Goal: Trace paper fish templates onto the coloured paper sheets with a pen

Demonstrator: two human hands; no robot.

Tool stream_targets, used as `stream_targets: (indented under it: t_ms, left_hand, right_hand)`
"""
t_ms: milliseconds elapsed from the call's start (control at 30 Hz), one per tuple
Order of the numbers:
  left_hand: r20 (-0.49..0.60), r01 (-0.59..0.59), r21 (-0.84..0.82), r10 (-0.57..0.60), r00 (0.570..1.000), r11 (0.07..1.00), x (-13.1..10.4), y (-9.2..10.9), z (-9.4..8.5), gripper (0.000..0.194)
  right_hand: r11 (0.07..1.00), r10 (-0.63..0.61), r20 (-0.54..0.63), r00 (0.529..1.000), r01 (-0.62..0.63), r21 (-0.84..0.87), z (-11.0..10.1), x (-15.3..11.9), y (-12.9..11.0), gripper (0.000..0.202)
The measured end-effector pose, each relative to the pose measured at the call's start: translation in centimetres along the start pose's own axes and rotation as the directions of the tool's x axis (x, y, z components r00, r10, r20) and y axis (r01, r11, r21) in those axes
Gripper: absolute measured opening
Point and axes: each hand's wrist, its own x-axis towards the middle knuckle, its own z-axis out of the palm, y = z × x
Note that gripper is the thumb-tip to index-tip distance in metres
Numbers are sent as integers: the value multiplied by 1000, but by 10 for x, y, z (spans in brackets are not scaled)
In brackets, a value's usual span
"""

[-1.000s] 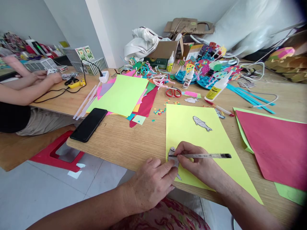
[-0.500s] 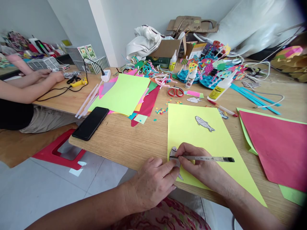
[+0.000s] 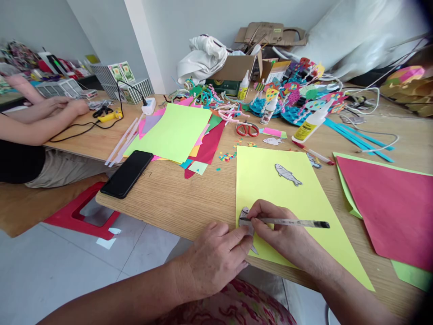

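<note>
A pen [image 3: 294,222] with a clear barrel and dark end is pinched in my right hand [image 3: 274,221], its tip at the edge of a grey paper fish cutout [image 3: 244,214]. The fish lies near the left edge of a yellow sheet of paper [image 3: 260,171]. My left hand [image 3: 216,255] presses its fingertips on the lower part of the fish, hiding some of it, and holds it against the sheet. Farther up the same sheet lies a second grey paper fish [image 3: 287,174], touched by neither hand.
A black phone [image 3: 127,174] lies left, by stacked coloured paper [image 3: 179,131]. Red-handled scissors [image 3: 247,129], a glue bottle [image 3: 311,124] and a red pen [image 3: 314,153] lie behind the yellow sheet. Red paper [image 3: 389,203] is at right. Another person's hands [image 3: 64,106] work at far left.
The pen tip and my right hand have shifted up very slightly along the fish. My left hand stays on the fish. The whole view has drifted a little.
</note>
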Motion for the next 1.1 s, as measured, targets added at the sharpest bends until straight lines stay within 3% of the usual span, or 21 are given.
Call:
stream_targets:
  t_ms: [767, 967, 1100]
  left_hand:
    - [-42, -7, 30, 9, 999, 1000, 0, 1, 2, 34]
    - [1, 0, -23, 0, 1000, 1000, 2, 1, -4, 35]
    - [-19, -64, -4, 64, 998, 998, 7, -3, 1, 24]
  right_hand:
    - [999, 18, -59, 998, -16, 32, 2, 5, 2, 6]
    - [999, -18, -75, 997, 16, -30, 0, 5, 2, 9]
    - [999, -11, -62, 998, 9, -36, 0, 5, 1, 9]
